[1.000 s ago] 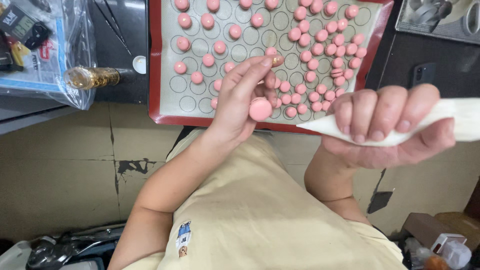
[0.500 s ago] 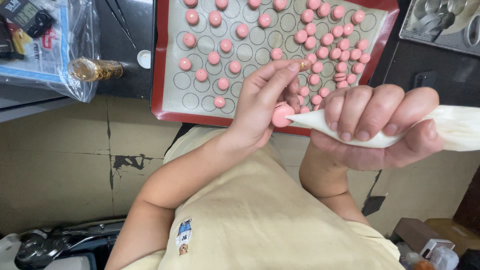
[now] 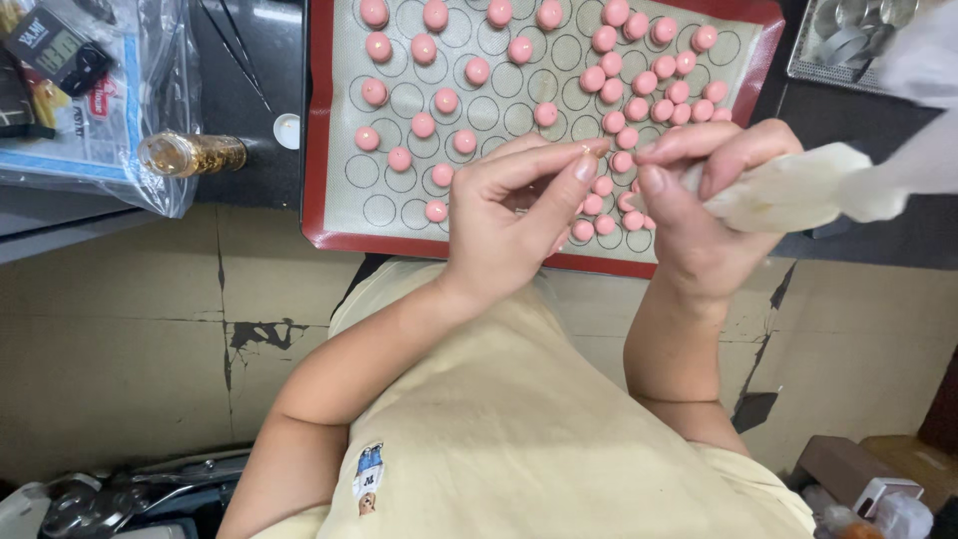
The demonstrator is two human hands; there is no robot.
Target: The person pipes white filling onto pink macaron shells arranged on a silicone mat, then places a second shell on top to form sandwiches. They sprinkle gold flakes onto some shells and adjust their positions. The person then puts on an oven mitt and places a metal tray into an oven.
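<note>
- Now the right hand [image 3: 714, 215] grips the cream piping bag [image 3: 798, 188] near its tip, above the near right edge of the red-rimmed baking mat [image 3: 317, 150].
- Half a second ago the left hand [image 3: 514, 215] carried a pink blob at the tip; this blob is not seen anymore, and the left fingers [image 3: 584, 165] pinch together just at the nozzle, so the tip looks wiped clean.
- Pink piped rounds [image 3: 446, 100] fill many circles on the mat; several near-left circles are bare.
- Farther left on the dark surface [image 3: 249, 110] lie a small gold-filled bottle [image 3: 190, 153] and a plastic bag [image 3: 150, 90].
</note>
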